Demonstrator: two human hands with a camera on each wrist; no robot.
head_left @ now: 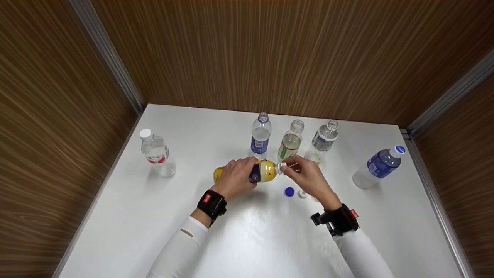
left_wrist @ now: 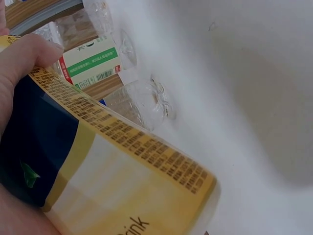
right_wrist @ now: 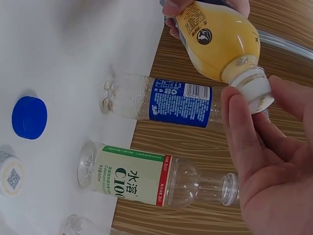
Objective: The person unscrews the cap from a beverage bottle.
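- In the head view, the yellow bottle [head_left: 267, 171] lies at nine o'clock of the right hand [head_left: 308, 177], neck towards it; the long axis runs almost nine to three, slightly raised at the neck.
- The left hand [head_left: 237, 173] grasps the bottle's body; the right hand, nearer the neck, pinches the white cap [right_wrist: 257, 93] between thumb and fingers. The cap sits at the mouth; I cannot tell whether its threads still engage.
- The bottle's wrap is glossy yellow and navy with fine print, its shoulder smoothly rounded; the cap is a short, pale cylinder.
- From ten round to one o'clock of the right hand stand three clear, capless bottles: blue-labelled [head_left: 259, 143], green-labelled [right_wrist: 132, 174] and silvery-labelled [head_left: 324, 139].
- A disc-like blue cap [head_left: 289, 191] rests at eight o'clock, a white one [head_left: 303, 194] nearer seven, on the smooth white table [head_left: 247, 239].
- The wall [head_left: 247, 58] shows brown, streaky wood grain.
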